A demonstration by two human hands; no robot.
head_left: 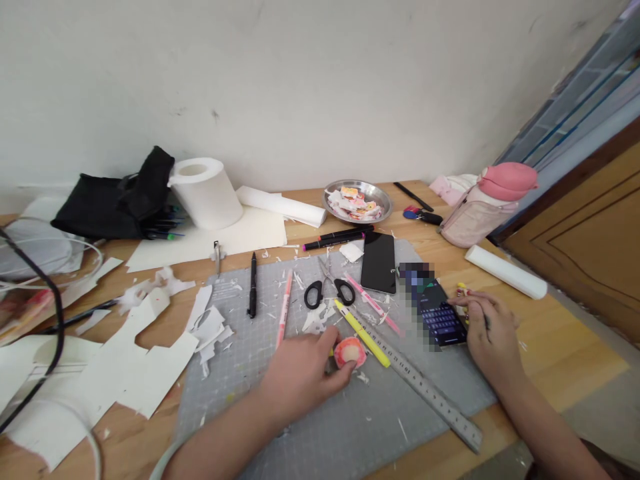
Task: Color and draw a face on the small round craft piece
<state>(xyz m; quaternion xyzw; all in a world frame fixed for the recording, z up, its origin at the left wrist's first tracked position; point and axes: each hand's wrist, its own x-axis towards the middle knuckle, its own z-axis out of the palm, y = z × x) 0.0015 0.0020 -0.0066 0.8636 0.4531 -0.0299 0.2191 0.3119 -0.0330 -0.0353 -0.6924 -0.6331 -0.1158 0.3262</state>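
Observation:
My left hand (303, 373) rests on the grey cutting mat (320, 427), its fingers pinched on a small round pink-and-orange paper piece (350, 351). My right hand (487, 333) lies at the mat's right edge, fingers curled around a thin dark pen or tool, its fingertips touching a lit phone (439, 313) with a keyboard on its screen. A yellow highlighter (363, 333) and a metal ruler (425, 387) lie between the two hands.
Scissors (327, 290), pens, pink markers and a dark phone (379, 262) lie on the mat. White paper offcuts (135, 360) cover the left. At the back stand a paper roll (207, 192), black pouch (115, 200), metal bowl (357, 200) and pink bottle (487, 200).

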